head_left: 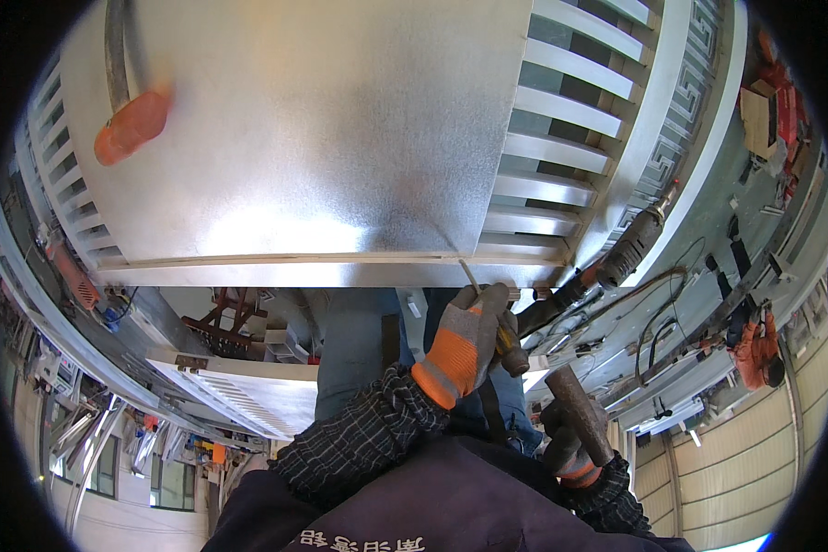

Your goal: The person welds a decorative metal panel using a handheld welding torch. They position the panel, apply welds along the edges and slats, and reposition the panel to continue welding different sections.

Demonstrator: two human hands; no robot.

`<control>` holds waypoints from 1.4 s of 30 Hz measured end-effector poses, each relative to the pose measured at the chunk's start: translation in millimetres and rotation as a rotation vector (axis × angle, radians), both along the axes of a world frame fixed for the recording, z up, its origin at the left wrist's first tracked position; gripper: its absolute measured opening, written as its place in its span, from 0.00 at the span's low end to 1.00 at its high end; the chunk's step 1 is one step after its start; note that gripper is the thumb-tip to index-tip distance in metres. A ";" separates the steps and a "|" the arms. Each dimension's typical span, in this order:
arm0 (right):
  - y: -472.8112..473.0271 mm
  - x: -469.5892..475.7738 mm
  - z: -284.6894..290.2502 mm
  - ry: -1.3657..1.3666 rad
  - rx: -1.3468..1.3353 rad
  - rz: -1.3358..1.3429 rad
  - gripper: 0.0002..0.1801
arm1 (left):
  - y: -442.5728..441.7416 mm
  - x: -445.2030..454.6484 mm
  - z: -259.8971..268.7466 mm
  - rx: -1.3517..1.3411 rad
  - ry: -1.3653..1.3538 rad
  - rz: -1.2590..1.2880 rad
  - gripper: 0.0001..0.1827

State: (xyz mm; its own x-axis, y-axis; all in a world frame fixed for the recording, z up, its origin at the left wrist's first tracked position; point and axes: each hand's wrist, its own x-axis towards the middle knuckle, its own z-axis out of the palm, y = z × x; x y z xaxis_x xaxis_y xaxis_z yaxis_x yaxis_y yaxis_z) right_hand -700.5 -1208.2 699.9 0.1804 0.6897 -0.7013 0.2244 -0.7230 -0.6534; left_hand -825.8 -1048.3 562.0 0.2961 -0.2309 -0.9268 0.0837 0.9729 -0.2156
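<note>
My left hand [464, 341], in a grey and orange work glove, grips a screwdriver [504, 345] by its yellowish handle. Its thin shaft points away from me, and the tip meets the seam along the near edge of a silvery metal panel [303, 152]. Lower right, my right hand [569, 441] wears a matching glove and is closed around a hammer. The hammer's rusty steel head [579, 414] stands clear of the screwdriver's butt; its handle is mostly hidden by the hand. The panel sits in a pale metal frame [317, 276] with slats [555, 148] on both sides.
A mallet with an orange head [134, 127] lies on the panel's far left. At the right rests a dark hand-held power tool [631, 248]. An orange power tool [72, 272] is at the left. Cables [652, 283] trail rightward, where a person in orange [755, 352] is.
</note>
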 end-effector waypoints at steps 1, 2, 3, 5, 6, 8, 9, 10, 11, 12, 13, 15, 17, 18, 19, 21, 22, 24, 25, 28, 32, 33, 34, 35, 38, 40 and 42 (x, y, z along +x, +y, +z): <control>4.8 2.1 1.0 0.019 -0.034 -0.006 0.19 | 2.6 -1.9 -3.5 -0.012 -0.012 -0.016 0.28; 8.3 1.6 -1.3 0.033 -0.063 -0.033 0.18 | 3.9 -4.0 -5.9 -0.024 -0.024 -0.032 0.28; 11.9 0.9 -2.3 0.048 -0.092 -0.060 0.17 | 2.8 -6.9 -7.7 -0.002 -0.057 -0.027 0.25; 14.9 -3.9 -7.5 0.066 -0.137 -0.158 0.16 | -0.4 -11.8 -11.2 0.042 -0.123 -0.015 0.19; 11.4 -3.7 -5.4 0.047 -0.133 -0.126 0.15 | 1.9 -10.6 -9.8 -0.005 -0.080 0.010 0.19; -3.4 -2.4 4.3 0.006 -0.125 -0.065 0.15 | 7.8 -6.3 -5.8 -0.098 0.006 0.059 0.18; -3.2 -3.8 -0.9 -0.024 -0.016 -0.060 0.16 | 8.5 -7.0 -8.0 -0.127 -0.017 0.064 0.18; -3.3 -5.7 -6.3 -0.058 0.092 -0.053 0.18 | 8.5 -8.4 -12.1 -0.156 -0.041 0.068 0.18; 6.7 -4.8 -13.3 -0.058 0.093 -0.014 0.19 | 8.0 -9.9 -14.6 -0.185 -0.066 0.072 0.18; 2.1 -7.1 -14.4 -0.070 0.062 0.016 0.19 | 6.1 -9.3 -14.6 -0.149 -0.043 0.043 0.18; -5.8 -8.9 -18.8 -0.083 0.035 0.051 0.20 | 3.6 -5.8 -15.0 -0.110 -0.021 0.018 0.19; -5.6 -7.2 -17.8 -0.089 -0.038 0.083 0.16 | -5.5 -5.5 -17.4 0.263 -0.093 -0.256 0.20; 6.2 -1.2 -6.9 -0.074 -0.132 0.081 0.09 | -14.5 -11.5 -20.2 0.587 -0.171 -0.487 0.21; -1.4 2.5 -3.2 0.090 -0.176 0.018 0.23 | -19.0 -15.6 -18.8 0.573 -0.151 -0.470 0.20; -4.7 -0.3 -4.1 0.062 -0.142 -0.006 0.23 | 3.5 -1.7 -6.7 0.222 -0.054 -0.204 0.17; -0.8 -2.2 -4.4 0.048 -0.115 -0.028 0.24 | 21.8 -5.3 0.1 -0.125 -0.008 0.084 0.14; 4.2 0.1 -5.6 0.062 -0.118 -0.028 0.24 | 28.1 -16.9 -0.5 -0.113 -0.065 0.113 0.14; 3.0 -2.2 -7.7 0.055 -0.099 -0.043 0.25 | 31.6 -27.6 -2.3 0.027 -0.186 -0.029 0.15; 2.3 -3.2 -7.8 0.054 -0.091 -0.047 0.25 | 34.3 -27.8 -2.0 0.157 -0.227 -0.191 0.16; 2.3 -4.4 -8.7 0.067 -0.083 -0.049 0.26 | 40.2 -22.3 1.6 -0.042 -0.115 -0.054 0.17; 14.2 -0.1 -12.1 0.107 0.030 0.027 0.26 | 38.4 -14.7 1.4 -0.038 -0.002 -0.063 0.18; 12.9 -1.5 -15.0 0.097 0.126 0.037 0.26 | 39.5 -11.0 3.8 -0.017 0.033 -0.073 0.19; 11.9 -3.0 -16.9 0.087 0.221 0.047 0.26 | 33.9 -16.0 -1.8 0.065 -0.054 -0.135 0.19; 11.0 -6.7 -20.3 0.094 0.092 0.023 0.26 | 27.3 -23.5 -11.1 0.148 -0.141 -0.197 0.19; 16.2 -20.1 -31.1 0.046 -0.039 0.017 0.27 | 30.3 -6.1 -7.0 0.000 0.044 -0.098 0.18; 13.3 -19.0 -27.7 0.014 0.121 -0.028 0.29 | 31.7 -8.0 -4.9 -0.032 0.063 -0.058 0.17; 22.9 -14.1 -19.4 0.053 0.233 -0.109 0.31 | 23.4 -23.1 -11.4 0.072 -0.092 -0.114 0.16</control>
State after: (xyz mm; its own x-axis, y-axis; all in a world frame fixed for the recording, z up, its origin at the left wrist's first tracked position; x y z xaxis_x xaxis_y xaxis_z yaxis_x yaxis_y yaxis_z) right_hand -714.6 -1185.3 680.5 0.2298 0.8123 -0.5360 0.1141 -0.5694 -0.8141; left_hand -848.9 -1024.9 550.5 0.3564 -0.2017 -0.9123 0.2104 0.9687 -0.1319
